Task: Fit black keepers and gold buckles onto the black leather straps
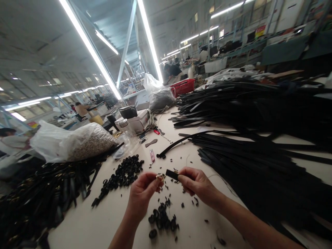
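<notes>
Between the thumb and fingers of my left hand (144, 188) is a small shiny metal buckle (159, 176). My right hand (198, 183) pinches a short flat black strap piece (171, 174), its free end pointing at the buckle with a slight gap between them. A bit of gold-coloured metal shows by the right fingertips. Below the hands lies a small group of black rings (162, 218) among scattered black scraps. A larger pile of black rings (124, 173) sits left of my left hand.
Long black straps (233, 159) are heaped along the right. Black straps with metal parts (52, 193) pile up at left, beside a filled plastic bag (88, 141). A pink cutter (152, 155), a glass jar (126, 128) and a red basket (183, 86) stand farther back. People work beyond.
</notes>
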Available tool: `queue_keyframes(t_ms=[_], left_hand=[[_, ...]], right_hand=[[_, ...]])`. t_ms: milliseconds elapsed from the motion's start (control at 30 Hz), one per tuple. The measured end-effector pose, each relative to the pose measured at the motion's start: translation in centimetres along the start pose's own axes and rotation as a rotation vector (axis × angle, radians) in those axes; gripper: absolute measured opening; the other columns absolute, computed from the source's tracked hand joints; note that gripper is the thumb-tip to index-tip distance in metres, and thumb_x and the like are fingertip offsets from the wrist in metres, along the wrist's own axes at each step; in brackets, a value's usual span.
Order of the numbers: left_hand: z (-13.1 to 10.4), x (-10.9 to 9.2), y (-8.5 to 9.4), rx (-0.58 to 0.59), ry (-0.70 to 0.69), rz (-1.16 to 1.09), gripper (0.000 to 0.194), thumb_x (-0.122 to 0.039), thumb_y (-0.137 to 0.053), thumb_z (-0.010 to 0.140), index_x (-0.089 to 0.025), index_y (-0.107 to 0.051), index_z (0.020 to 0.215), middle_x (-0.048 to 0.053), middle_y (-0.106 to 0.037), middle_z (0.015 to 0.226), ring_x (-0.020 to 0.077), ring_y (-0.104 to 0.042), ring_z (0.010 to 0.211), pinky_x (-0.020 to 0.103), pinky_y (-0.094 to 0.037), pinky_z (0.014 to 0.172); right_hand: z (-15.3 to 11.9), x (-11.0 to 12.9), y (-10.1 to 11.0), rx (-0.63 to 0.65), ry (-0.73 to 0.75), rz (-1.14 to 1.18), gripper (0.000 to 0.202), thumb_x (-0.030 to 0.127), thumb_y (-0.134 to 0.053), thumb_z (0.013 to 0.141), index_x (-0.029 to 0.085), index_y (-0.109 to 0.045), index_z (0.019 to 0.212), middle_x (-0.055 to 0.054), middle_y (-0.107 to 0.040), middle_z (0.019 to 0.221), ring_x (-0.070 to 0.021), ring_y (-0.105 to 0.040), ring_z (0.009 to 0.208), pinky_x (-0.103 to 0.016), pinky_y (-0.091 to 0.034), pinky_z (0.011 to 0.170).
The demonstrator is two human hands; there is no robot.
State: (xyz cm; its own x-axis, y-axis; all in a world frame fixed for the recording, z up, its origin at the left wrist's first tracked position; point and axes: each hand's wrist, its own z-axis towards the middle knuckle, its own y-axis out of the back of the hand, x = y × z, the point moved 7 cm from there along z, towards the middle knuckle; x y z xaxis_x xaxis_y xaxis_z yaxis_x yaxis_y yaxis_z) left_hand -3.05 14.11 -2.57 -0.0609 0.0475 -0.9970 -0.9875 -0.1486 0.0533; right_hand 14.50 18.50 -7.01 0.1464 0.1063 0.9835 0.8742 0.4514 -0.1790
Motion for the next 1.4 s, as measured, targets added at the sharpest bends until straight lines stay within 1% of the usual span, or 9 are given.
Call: queue_keyframes(t_ms=[100, 233, 400, 600, 867, 1000, 1167, 1300, 1400], left_hand=[[-0.6, -0.3, -0.6, 0.036, 0.038, -0.010, 0.027, -0.039, -0.079, 0.074, -0.015, -0.070, 0.082, 0.007, -0.069, 0.072, 0.0177, -0.063, 0.065, 0.025, -0.051, 0.061], [-0.2, 0.5, -0.5, 0.052, 0.068, -0.044, 0.028, -0.040, -0.077, 0.076, -0.014, -0.069, 0.083, 0.004, -0.066, 0.066, 0.0134, -0.059, 0.058, 0.021, -0.048, 0.056], [-0.1, 3.0, -0.1, -0.003, 0.160, -0.193, 0.033, -0.041, -0.080, 0.072, -0.013, -0.069, 0.085, 0.000, -0.060, 0.059, 0.0090, -0.053, 0.052, 0.017, -0.043, 0.050], [-1.0, 4.9, -0.6, -0.097, 0.276, -0.371, 0.042, -0.040, -0.087, 0.063, -0.016, -0.067, 0.092, 0.003, -0.065, 0.076, 0.0097, -0.059, 0.059, 0.016, -0.045, 0.052], [-1.3, 4.4, -2.0, 0.007, 0.163, -0.154, 0.033, -0.033, -0.084, 0.066, -0.017, -0.069, 0.090, 0.001, -0.063, 0.068, 0.0125, -0.055, 0.061, 0.020, -0.045, 0.056], [-1.5, 4.7, -1.8, -0.054, 0.257, -0.316, 0.036, -0.033, -0.086, 0.060, -0.017, -0.067, 0.086, 0.000, -0.062, 0.070, 0.0096, -0.054, 0.060, 0.018, -0.046, 0.057], [-2.5, 5.5, -2.6, -0.071, 0.387, -0.525, 0.038, -0.025, -0.088, 0.057, -0.017, -0.063, 0.085, -0.002, -0.058, 0.073, 0.0059, -0.051, 0.057, 0.014, -0.044, 0.054], [-2.9, 5.6, -3.4, -0.025, 0.356, -0.490, 0.034, -0.028, -0.086, 0.058, -0.017, -0.058, 0.075, -0.003, -0.055, 0.067, 0.0083, -0.051, 0.059, 0.017, -0.045, 0.057], [-2.9, 5.7, -3.3, 0.023, 0.311, -0.443, 0.029, -0.028, -0.084, 0.063, -0.017, -0.060, 0.076, -0.001, -0.057, 0.069, 0.0112, -0.054, 0.063, 0.020, -0.045, 0.061]], right_hand=[[0.2, 0.1, 0.7, -0.064, 0.056, -0.059, 0.030, 0.045, -0.064, 0.079, 0.015, -0.061, 0.079, 0.005, -0.052, 0.055, -0.0062, -0.042, 0.042, -0.018, -0.034, 0.041], [-0.1, -0.1, -0.5, 0.054, 0.033, -0.115, 0.027, 0.041, -0.063, 0.079, 0.014, -0.066, 0.085, 0.004, -0.054, 0.058, -0.0063, -0.044, 0.045, -0.017, -0.035, 0.041], [-0.7, -0.3, -1.8, 0.141, 0.005, -0.103, 0.023, 0.036, -0.062, 0.079, 0.014, -0.066, 0.082, 0.004, -0.054, 0.057, -0.0053, -0.043, 0.044, -0.016, -0.034, 0.042], [-0.5, -0.5, -1.6, 0.114, 0.020, -0.161, 0.023, 0.037, -0.061, 0.081, 0.014, -0.066, 0.082, 0.004, -0.055, 0.057, -0.0058, -0.044, 0.044, -0.016, -0.035, 0.042], [-0.9, 0.2, -2.0, 0.160, 0.092, -0.282, 0.017, 0.029, -0.056, 0.085, 0.015, -0.065, 0.083, 0.002, -0.057, 0.063, -0.0078, -0.050, 0.049, -0.018, -0.042, 0.046], [-1.2, 0.4, -2.5, 0.258, 0.110, -0.405, 0.014, 0.022, -0.052, 0.086, 0.016, -0.065, 0.085, 0.002, -0.060, 0.068, -0.0089, -0.057, 0.053, -0.018, -0.044, 0.051], [-1.5, 1.1, -2.9, 0.252, 0.210, -0.520, 0.021, 0.026, -0.053, 0.089, 0.017, -0.062, 0.073, 0.003, -0.057, 0.059, -0.0079, -0.052, 0.048, -0.017, -0.039, 0.048], [-1.7, 1.4, -3.3, 0.258, 0.288, -0.566, 0.024, 0.028, -0.056, 0.088, 0.017, -0.062, 0.067, 0.004, -0.056, 0.056, -0.0091, -0.051, 0.052, -0.018, -0.038, 0.051], [-1.8, 1.3, -3.3, 0.257, 0.293, -0.580, 0.026, 0.031, -0.056, 0.089, 0.016, -0.066, 0.071, 0.003, -0.058, 0.058, -0.0096, -0.050, 0.054, -0.018, -0.037, 0.052]])
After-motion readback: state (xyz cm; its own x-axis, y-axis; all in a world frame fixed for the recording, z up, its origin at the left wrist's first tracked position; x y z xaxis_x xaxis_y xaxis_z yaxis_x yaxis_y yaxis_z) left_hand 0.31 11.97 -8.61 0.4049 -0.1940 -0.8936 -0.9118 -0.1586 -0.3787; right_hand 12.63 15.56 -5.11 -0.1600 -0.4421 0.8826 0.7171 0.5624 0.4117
